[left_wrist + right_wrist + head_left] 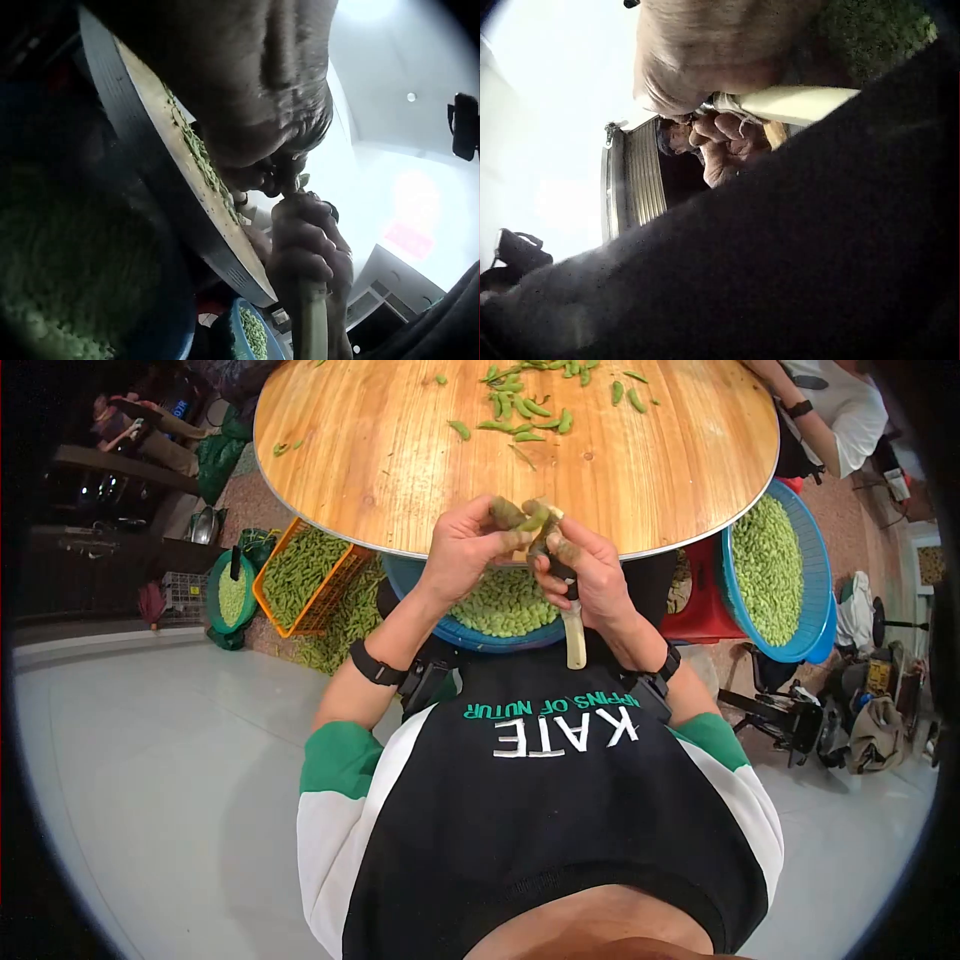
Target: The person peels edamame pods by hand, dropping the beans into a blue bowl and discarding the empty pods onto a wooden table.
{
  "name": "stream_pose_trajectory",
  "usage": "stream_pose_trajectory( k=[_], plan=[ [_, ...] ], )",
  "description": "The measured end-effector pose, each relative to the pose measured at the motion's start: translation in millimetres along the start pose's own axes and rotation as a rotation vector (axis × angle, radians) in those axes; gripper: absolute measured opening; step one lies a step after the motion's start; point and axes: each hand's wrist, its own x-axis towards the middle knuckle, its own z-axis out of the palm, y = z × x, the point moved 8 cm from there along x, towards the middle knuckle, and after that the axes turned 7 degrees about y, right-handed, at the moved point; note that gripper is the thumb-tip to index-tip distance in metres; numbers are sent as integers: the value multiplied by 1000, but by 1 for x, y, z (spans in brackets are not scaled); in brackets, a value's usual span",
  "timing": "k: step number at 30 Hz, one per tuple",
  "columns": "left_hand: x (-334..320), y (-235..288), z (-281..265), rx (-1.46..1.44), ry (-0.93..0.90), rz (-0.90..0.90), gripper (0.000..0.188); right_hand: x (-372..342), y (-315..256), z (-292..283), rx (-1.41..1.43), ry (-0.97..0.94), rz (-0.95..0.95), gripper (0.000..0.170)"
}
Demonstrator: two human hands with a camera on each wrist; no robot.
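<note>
By the near rim of the counter [340, 470], a green pod [535, 520] was pinched slantwise by the left hand [473, 548], while a pale-handled tool [574, 640] was gripped in the right hand [598, 575], its handle pointed lengthwise toward the shirt [560, 810].

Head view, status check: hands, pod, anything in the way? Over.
Left hand pinching green pod. Right hand gripping pale handle. Blue basin of beans below hands. Nothing visibly blocking either hand.
</note>
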Motion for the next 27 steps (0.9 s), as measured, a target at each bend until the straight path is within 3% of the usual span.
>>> stream_pose_trajectory(
  k=[4, 9, 15, 27],
  plan=[
    [0, -10, 2, -120, -3, -122, 9, 2, 2, -9, 14, -1, 35, 22],
    [3, -13, 0, -111, -26, -98, 10, -4, -3, 4, -52, -95, 28, 28],
    [1, -9, -1, -85, 3, -48, 9, -2, -2, 4, -108, -76, 2, 36],
    [1, -13, -3, -106, -2, -8, 10, -1, -4, 3, -157, -45, -101, 25]
  ],
)
